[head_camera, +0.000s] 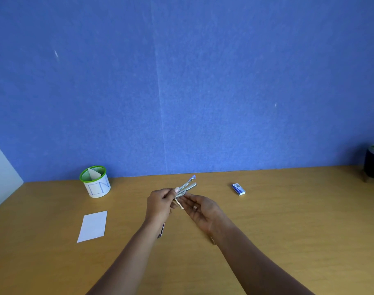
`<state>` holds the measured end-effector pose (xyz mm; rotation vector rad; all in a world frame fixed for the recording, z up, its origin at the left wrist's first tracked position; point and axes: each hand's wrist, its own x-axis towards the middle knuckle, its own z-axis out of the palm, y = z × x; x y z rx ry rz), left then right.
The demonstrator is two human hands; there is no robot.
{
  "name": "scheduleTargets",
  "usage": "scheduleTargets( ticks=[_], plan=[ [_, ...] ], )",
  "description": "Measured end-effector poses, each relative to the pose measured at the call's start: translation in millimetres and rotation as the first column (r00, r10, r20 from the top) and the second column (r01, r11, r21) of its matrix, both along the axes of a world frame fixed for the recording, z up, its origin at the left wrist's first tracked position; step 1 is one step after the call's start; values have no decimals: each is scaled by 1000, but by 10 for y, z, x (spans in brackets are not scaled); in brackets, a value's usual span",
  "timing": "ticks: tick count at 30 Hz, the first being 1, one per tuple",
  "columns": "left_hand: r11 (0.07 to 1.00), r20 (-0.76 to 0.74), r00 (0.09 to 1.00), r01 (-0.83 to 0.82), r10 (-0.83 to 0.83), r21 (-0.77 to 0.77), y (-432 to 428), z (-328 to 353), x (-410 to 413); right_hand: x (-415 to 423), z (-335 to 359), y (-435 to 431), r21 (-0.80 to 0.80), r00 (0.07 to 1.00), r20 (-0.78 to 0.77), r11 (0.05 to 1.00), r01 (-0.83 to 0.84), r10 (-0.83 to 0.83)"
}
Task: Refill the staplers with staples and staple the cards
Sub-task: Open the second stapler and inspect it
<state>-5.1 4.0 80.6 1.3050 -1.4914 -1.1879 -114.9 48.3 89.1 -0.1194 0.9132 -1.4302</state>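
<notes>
Left hand (160, 202) gripping opened stapler (187, 186) (above table), right hand (200, 207) cupped beneath

Bare desk (288, 241) right; cup (95, 184), card (93, 226) left, box (238, 189) beyond.

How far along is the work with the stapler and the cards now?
Done: nothing plainly finished; a card stands in the green-rimmed cup, stapled or not I cannot tell. In hand: the left hand grips the stapler, swung open, with the right hand open beside it, so refilling seems under way. Left: closing it and stapling the white card on the table.
</notes>
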Motion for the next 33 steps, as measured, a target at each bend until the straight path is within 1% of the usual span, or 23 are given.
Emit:
scheduleTargets(
  ticks=[2,4,8,10,12,15,18,21,23,29,33],
  plan=[
    [996,-88,996,-10,18,90,-2,3,11,-6,-4,7,7,1000,0,1000,-14,14],
    [990,-137,990,-10,29,138,1,4,16,-11,-20,0,24,1000,-17,999,-22,22],
    [971,-258,962,-29,92,236,-6,9,16,-33,-84,-13,78,989,-141,996,-39,50],
    [937,-357,921,-25,158,349,-34,4,46,-72,-151,-12,112,980,-191,993,-31,52],
    [889,-432,878,17,205,458,-73,-38,117,-129,-239,-5,155,969,-242,988,-2,40],
    [823,-511,819,89,260,561,-128,-196,265,-237,-401,27,221,954,-298,974,47,22],
    [775,-508,800,87,320,626,-159,-397,406,-332,-574,55,321,927,-371,944,79,48],
    [747,-473,804,56,360,663,-161,-572,499,-413,-734,74,402,886,-458,906,134,72],
    [728,-443,811,31,382,685,-155,-655,542,-454,-815,98,427,864,-496,892,151,91],
    [701,-419,826,41,377,712,-151,-785,595,-535,-982,158,449,808,-572,879,162,143],
    [692,-385,831,0,401,722,-142,-877,647,-424,-995,253,425,783,-586,902,80,207]
  ],
)
